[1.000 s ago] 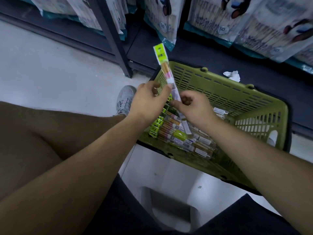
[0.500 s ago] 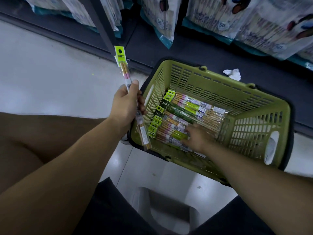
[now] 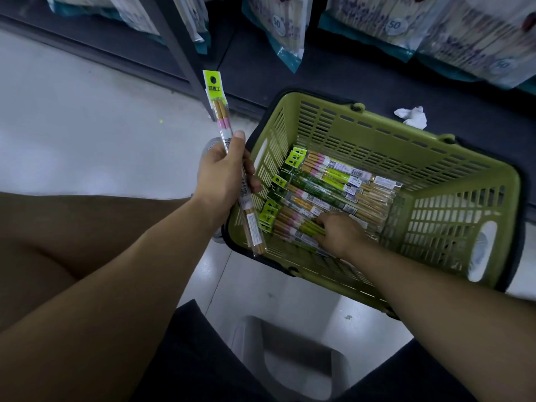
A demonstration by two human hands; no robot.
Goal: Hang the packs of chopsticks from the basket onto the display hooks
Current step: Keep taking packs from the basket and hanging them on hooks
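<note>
Grips chopstick pack (image 3: 220, 111) upright in left hand (image 3: 223, 175), left of green basket (image 3: 435, 137) | rests right hand (image 3: 342, 233) on stacked packs (image 3: 333, 181) inside | cannot tell whether gripping

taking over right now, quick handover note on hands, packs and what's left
Left hand grips one chopstick pack, label end up, at the edge of the basket.
Right hand is down on the pile of packs inside the basket; I cannot tell whether it grips one.
Done: one pack is out. No hooks are in view.
Left: hang the held pack, then the pile.
</note>
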